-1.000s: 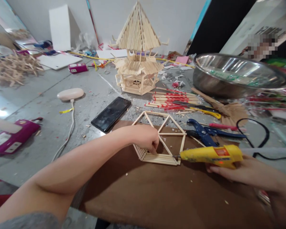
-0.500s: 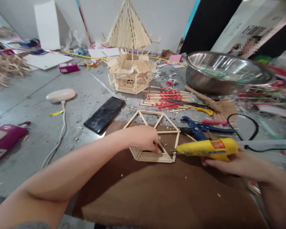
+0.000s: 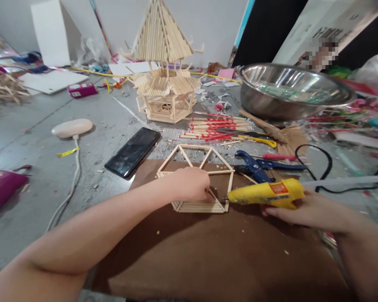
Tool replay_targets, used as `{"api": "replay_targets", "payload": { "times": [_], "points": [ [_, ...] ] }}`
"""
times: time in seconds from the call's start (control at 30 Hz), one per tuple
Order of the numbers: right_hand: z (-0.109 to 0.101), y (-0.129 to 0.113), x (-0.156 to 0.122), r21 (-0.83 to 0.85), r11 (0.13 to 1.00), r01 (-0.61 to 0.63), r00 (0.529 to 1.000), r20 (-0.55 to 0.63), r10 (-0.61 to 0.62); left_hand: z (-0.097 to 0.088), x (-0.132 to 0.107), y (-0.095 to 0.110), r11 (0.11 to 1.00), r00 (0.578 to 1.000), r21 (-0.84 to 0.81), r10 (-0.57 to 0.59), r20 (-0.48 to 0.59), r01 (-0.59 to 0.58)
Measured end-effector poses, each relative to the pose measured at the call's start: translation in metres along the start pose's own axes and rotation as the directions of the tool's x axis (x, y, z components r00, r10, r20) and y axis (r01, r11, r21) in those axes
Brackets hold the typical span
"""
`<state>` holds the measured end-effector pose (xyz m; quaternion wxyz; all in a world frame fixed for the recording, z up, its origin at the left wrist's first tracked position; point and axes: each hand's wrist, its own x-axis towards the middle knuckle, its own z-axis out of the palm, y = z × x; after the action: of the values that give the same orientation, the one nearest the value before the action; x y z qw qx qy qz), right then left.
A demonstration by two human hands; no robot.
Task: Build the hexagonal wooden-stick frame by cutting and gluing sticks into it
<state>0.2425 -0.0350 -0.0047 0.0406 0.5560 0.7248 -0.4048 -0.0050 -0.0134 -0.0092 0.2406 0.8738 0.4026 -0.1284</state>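
A hexagonal frame of thin wooden sticks (image 3: 231,184) lies flat on a brown board (image 3: 189,251). Spokes divide it, and rows of sticks fill its near section. My left hand (image 3: 192,183) reaches over its middle, fingers curled down and closed at the near section. What they pinch is hidden beneath the hand. From the right, my right hand (image 3: 302,209) grips a yellow hot glue gun (image 3: 264,194). Its nozzle points left, over the frame's near right corner and close to my left fingertips. A clear glue stick (image 3: 349,180) extends from its back.
Beyond the frame stands a stick-built pavilion model (image 3: 166,75). Red-marked sticks (image 3: 217,126), a blue cutter (image 3: 255,165) and a steel basin (image 3: 296,96) lie right. Left are a phone (image 3: 132,152), a white corded device (image 3: 72,128) and a purple object (image 3: 6,188).
The whole view has shifted, so most things sit slightly further left. Against the frame, my left hand has edged right, nearer the corner. The glue gun stays at that corner.
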Motion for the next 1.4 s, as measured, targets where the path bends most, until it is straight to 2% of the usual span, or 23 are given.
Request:
{"api": "replay_targets", "payload": {
  "times": [0.2,0.5,0.87,1.07,1.27,1.4],
  "points": [
    [0.0009,0.0055,0.0012,0.007,1.0,0.002,1.0,0.007,-0.002,-0.0039,-0.0031,0.0052,0.998,0.998,0.036,-0.049,0.042,0.047],
    [0.0038,0.0062,0.0026,0.043,0.998,0.039,0.997,0.06,-0.041,-0.0037,-0.0013,0.0055,0.999,0.998,0.034,-0.037,0.051,0.035],
    [0.0029,0.0038,0.0019,0.029,0.999,0.033,0.998,0.057,-0.035,-0.0003,-0.0006,0.0023,0.999,0.998,0.028,-0.039,0.053,0.037],
    [0.0051,0.0092,0.0045,0.075,0.994,0.083,0.995,0.042,-0.086,0.0019,0.0004,0.0001,1.0,0.999,0.025,-0.013,0.032,0.012],
    [0.0035,0.0059,0.0025,0.006,0.998,0.057,0.998,0.001,-0.057,-0.0014,-0.0008,0.0008,1.0,0.999,0.017,-0.027,0.047,0.026],
    [0.0036,0.0035,0.0015,0.034,0.998,0.053,0.998,0.015,-0.054,-0.0012,-0.0011,0.0012,0.999,0.998,0.021,-0.034,0.051,0.033]
  ]
}}
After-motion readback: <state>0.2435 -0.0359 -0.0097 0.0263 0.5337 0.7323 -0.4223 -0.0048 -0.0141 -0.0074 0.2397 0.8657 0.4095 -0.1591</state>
